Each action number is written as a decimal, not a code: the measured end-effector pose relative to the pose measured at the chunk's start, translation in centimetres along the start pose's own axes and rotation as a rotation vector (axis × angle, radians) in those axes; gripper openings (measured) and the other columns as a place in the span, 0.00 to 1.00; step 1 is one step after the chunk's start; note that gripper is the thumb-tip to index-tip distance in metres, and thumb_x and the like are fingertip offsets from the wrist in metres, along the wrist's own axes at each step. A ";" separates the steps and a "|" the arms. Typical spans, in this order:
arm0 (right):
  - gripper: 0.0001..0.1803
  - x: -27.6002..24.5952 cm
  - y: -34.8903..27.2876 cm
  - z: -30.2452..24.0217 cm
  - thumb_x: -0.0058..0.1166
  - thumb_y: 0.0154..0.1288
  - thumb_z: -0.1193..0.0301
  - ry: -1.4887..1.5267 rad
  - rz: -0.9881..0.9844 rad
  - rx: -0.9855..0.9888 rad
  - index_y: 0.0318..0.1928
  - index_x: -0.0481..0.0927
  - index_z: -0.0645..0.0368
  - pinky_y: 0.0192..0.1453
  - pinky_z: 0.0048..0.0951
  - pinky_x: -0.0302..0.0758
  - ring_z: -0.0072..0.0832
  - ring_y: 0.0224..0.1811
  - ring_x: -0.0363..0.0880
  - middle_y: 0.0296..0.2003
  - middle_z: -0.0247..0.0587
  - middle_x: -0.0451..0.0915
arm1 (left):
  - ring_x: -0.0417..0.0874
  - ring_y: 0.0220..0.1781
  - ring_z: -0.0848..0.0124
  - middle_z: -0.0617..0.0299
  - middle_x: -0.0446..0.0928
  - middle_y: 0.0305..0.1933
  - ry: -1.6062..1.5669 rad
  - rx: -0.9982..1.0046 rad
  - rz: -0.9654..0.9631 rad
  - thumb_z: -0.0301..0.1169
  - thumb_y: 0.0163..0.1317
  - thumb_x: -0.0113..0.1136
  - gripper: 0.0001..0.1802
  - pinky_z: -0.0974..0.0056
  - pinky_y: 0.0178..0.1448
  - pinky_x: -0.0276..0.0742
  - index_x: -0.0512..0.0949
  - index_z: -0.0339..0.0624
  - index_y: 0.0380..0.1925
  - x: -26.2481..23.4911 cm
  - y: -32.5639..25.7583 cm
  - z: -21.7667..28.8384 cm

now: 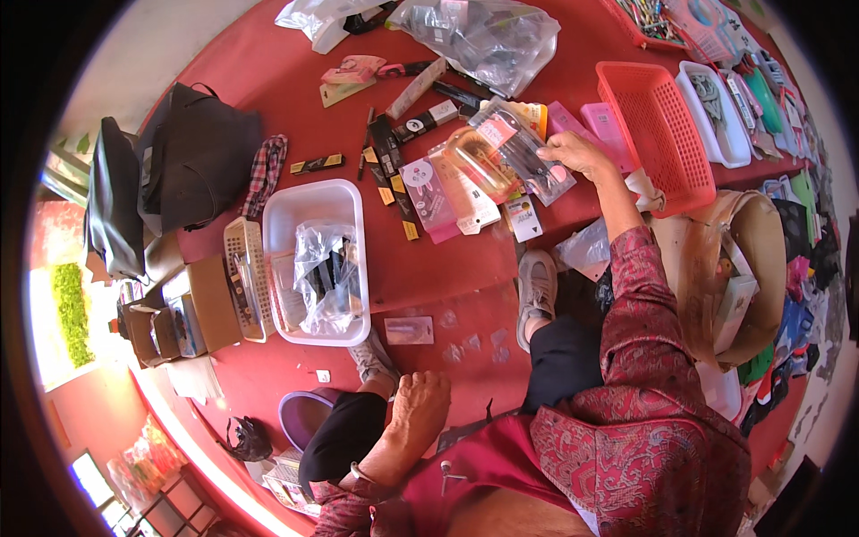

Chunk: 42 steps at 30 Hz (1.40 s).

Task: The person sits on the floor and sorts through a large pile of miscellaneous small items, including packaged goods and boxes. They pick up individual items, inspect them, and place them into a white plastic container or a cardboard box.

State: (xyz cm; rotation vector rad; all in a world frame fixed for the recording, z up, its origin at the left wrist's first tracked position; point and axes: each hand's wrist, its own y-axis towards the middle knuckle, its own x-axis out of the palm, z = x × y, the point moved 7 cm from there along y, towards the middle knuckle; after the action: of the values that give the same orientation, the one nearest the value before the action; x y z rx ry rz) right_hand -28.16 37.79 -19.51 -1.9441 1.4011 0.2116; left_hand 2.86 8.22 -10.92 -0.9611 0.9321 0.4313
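Note:
My right hand [580,155] reaches over the red surface and pinches the edge of a flat clear pack [528,154] with dark, slim items inside. Under and beside it lie a pack with an orange-brown item [479,159], a pink card pack with a cartoon face [428,190] and a small white box [523,219]. Pink boxes [605,127] are just past my fingers. My left hand [420,409] rests by my left knee, fingers curled in, with nothing visible in it.
A white tub [361,210] holding a plastic bag stands left of the packs. Right are a red basket [653,134], a white tray [729,125] and an open cardboard box [684,286]. Black slim boxes [386,148] and clear bags [501,45] lie farther off. A purple basin [291,416] sits beside my leg.

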 end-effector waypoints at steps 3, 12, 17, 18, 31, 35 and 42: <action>0.15 0.1 0.2 0.1 0.55 0.54 0.62 -0.027 0.012 0.002 0.23 0.75 0.63 0.26 0.26 0.60 0.18 0.23 0.62 0.19 0.29 0.68 | 0.75 0.37 0.61 0.56 0.72 0.31 0.003 0.013 -0.016 0.35 0.47 0.60 0.15 0.59 0.42 0.69 0.69 0.41 0.31 -0.2 0.1 0.2; 0.17 0.1 0.9 0.9 0.56 0.52 0.61 0.028 0.049 -0.065 0.27 0.77 0.67 0.29 0.29 0.65 0.23 0.24 0.69 0.20 0.36 0.73 | 0.75 0.35 0.62 0.56 0.71 0.30 0.025 0.032 0.009 0.36 0.47 0.60 0.14 0.60 0.41 0.68 0.69 0.41 0.30 -0.3 0.3 0.5; 0.13 0.8 0.7 1.2 0.59 0.49 0.67 0.039 -0.064 -0.020 0.28 0.77 0.66 0.28 0.23 0.66 0.18 0.23 0.69 0.20 0.32 0.74 | 0.75 0.34 0.63 0.58 0.71 0.29 0.109 0.066 0.020 0.35 0.46 0.60 0.12 0.61 0.38 0.69 0.71 0.43 0.28 0.4 0.3 0.5; 0.12 0.9 0.2 1.0 0.60 0.48 0.66 0.045 -0.071 -0.017 0.26 0.77 0.64 0.22 0.23 0.62 0.17 0.17 0.67 0.17 0.31 0.73 | 0.75 0.34 0.63 0.58 0.71 0.29 0.096 0.061 0.026 0.35 0.46 0.60 0.11 0.60 0.38 0.69 0.71 0.42 0.27 0.3 0.3 0.5; 0.15 -0.3 -0.3 -0.7 0.55 0.52 0.63 -0.347 0.158 0.005 0.28 0.74 0.65 0.30 0.33 0.68 0.32 0.25 0.74 0.21 0.42 0.75 | 0.74 0.33 0.63 0.58 0.71 0.28 0.093 0.035 0.052 0.34 0.46 0.59 0.12 0.61 0.37 0.68 0.71 0.42 0.28 0.1 0.0 0.4; 0.17 -0.5 -2.4 -9.2 0.51 0.55 0.62 -0.604 0.397 -0.088 0.39 0.73 0.62 0.45 0.40 0.70 0.43 0.43 0.74 0.38 0.50 0.76 | 0.73 0.34 0.64 0.59 0.70 0.28 0.084 0.018 0.065 0.33 0.46 0.58 0.11 0.61 0.37 0.67 0.70 0.42 0.28 0.0 -0.4 0.2; 0.19 3.6 5.7 -21.1 0.51 0.54 0.68 -0.514 0.560 -0.770 0.47 0.72 0.58 0.47 0.36 0.69 0.42 0.43 0.72 0.39 0.46 0.73 | 0.73 0.34 0.64 0.59 0.70 0.28 0.102 0.035 0.055 0.33 0.47 0.56 0.09 0.62 0.38 0.67 0.71 0.42 0.27 -1.5 -0.5 -0.9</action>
State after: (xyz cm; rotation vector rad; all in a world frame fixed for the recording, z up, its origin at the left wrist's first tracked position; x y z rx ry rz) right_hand -37.38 20.88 -8.54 -1.7684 1.5832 1.5858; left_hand 1.96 7.33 -9.58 -0.9340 1.0571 0.4137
